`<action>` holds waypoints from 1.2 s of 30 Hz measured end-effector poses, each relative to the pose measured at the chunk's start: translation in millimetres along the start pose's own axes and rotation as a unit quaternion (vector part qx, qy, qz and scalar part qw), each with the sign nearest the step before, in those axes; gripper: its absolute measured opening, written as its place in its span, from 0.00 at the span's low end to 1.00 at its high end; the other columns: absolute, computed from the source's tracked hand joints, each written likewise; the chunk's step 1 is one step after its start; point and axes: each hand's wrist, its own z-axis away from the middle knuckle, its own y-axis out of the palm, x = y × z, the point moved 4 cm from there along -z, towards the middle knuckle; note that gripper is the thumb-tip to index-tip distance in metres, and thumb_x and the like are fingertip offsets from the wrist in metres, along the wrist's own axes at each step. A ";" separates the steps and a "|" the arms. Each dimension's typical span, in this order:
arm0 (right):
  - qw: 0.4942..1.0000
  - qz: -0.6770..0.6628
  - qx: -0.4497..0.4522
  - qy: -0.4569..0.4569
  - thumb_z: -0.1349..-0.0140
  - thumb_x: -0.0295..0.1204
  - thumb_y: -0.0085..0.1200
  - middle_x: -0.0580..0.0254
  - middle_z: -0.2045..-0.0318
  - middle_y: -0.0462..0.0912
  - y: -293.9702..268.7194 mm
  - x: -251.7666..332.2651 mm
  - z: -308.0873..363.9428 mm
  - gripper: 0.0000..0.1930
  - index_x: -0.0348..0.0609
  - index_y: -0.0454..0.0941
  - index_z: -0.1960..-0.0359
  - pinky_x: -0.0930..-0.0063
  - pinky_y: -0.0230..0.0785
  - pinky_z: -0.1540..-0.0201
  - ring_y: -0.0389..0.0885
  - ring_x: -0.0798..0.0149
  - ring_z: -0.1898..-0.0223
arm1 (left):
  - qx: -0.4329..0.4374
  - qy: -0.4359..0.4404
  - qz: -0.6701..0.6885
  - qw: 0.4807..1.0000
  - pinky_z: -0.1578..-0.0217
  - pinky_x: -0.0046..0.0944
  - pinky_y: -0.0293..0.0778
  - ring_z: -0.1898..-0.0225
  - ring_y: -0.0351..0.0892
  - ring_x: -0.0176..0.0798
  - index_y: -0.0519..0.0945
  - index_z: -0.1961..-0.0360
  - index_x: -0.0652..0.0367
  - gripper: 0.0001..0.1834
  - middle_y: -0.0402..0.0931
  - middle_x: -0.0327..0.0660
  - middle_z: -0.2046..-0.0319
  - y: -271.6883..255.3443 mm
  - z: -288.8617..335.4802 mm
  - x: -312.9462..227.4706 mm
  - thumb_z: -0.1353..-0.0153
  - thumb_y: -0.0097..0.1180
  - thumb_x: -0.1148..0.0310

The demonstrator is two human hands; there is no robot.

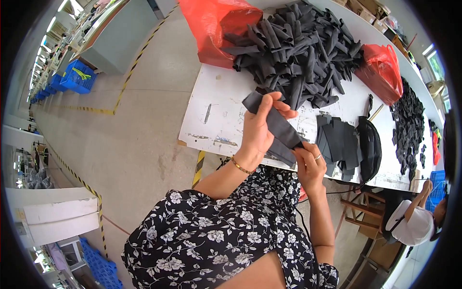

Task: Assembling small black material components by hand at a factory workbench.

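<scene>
A flat strip of black fabric (283,126) is stretched at a slant between my two hands, above the near edge of the white table (207,103). My left hand (260,120) grips its upper part, thumb on top and fingers curled behind. At the lower right end, my right hand (309,163) pinches the strip between thumb and fingers; a ring shows on it. Below the strip, more dark fabric (280,152) hangs near the table edge. Beyond my hands lies a large heap of rolled or folded black fabric pieces (301,48).
Red plastic bags (211,31) (382,72) flank the heap. Flat black pieces (339,142) lie to the right, beside a black curved bag-like item (369,149). Another pile of small black pieces (408,125) is farther right. A co-worker (414,221) sits at the right, near a wooden stool (363,209).
</scene>
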 end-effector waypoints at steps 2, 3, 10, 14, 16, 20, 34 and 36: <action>1.000 -0.007 -0.006 -0.011 0.54 0.12 0.62 0.53 0.66 0.77 0.1 0.1 -5.0 0.11 0.34 0.75 0.69 0.64 0.70 0.72 0.77 0.53 0.72 | -0.002 -0.010 -0.019 1.000 0.59 0.46 0.80 0.68 0.84 0.48 0.77 0.54 0.63 0.18 0.81 0.45 0.70 6.5 4.5 2.7 0.34 0.54 0.58; 1.000 -0.010 -0.003 -0.011 0.54 0.13 0.62 0.53 0.66 0.76 0.3 -0.5 -7.3 0.11 0.35 0.75 0.69 0.64 0.70 0.72 0.77 0.53 0.72 | -0.001 -0.008 -0.019 1.000 0.59 0.46 0.80 0.68 0.84 0.48 0.77 0.54 0.63 0.18 0.81 0.45 0.70 6.6 4.1 2.2 0.34 0.54 0.58; 1.000 0.006 0.007 -0.023 0.55 0.13 0.63 0.55 0.65 0.75 3.2 -0.4 -8.8 0.13 0.36 0.75 0.68 0.64 0.70 0.72 0.76 0.53 0.71 | -0.066 0.008 0.039 0.997 0.56 0.44 0.79 0.67 0.83 0.45 0.77 0.55 0.63 0.17 0.80 0.44 0.70 7.8 0.1 -8.4 0.35 0.57 0.60; 0.999 0.022 0.000 -0.040 0.56 0.12 0.63 0.55 0.64 0.75 0.2 1.2 -10.6 0.14 0.36 0.75 0.68 0.64 0.70 0.72 0.76 0.53 0.71 | -0.069 0.031 0.000 0.997 0.56 0.44 0.79 0.68 0.81 0.42 0.78 0.59 0.64 0.13 0.80 0.43 0.70 -24.8 -6.1 -11.5 0.38 0.61 0.66; 0.997 0.041 -0.007 -0.065 0.57 0.12 0.64 0.54 0.63 0.75 -1.7 3.0 -11.0 0.14 0.35 0.76 0.67 0.64 0.70 0.72 0.77 0.53 0.71 | -0.048 0.043 -0.021 0.998 0.56 0.47 0.80 0.67 0.82 0.42 0.79 0.62 0.66 0.10 0.80 0.44 0.69 -23.7 -1.6 -18.2 0.39 0.61 0.70; 0.996 0.046 -0.010 -0.082 0.57 0.12 0.63 0.54 0.63 0.75 -3.1 5.9 -7.1 0.14 0.34 0.76 0.67 0.64 0.71 0.72 0.77 0.53 0.71 | -0.018 0.069 -0.044 0.996 0.56 0.51 0.80 0.64 0.83 0.48 0.80 0.63 0.64 0.08 0.81 0.46 0.67 -20.4 3.0 -25.8 0.37 0.59 0.69; 0.998 0.025 0.015 -0.052 0.56 0.12 0.63 0.53 0.63 0.76 -0.7 2.2 -3.0 0.13 0.34 0.76 0.68 0.64 0.72 0.71 0.78 0.52 0.70 | 0.009 0.049 0.019 0.999 0.51 0.53 0.78 0.60 0.82 0.47 0.77 0.50 0.61 0.15 0.81 0.45 0.64 -4.9 2.7 -15.5 0.34 0.55 0.65; 0.999 0.020 0.012 -0.048 0.56 0.12 0.63 0.53 0.64 0.77 1.1 5.0 -3.0 0.13 0.34 0.76 0.68 0.64 0.72 0.71 0.78 0.52 0.70 | 0.061 0.014 0.031 0.998 0.53 0.51 0.78 0.63 0.83 0.46 0.75 0.51 0.63 0.17 0.80 0.44 0.69 0.9 5.4 -0.6 0.35 0.57 0.62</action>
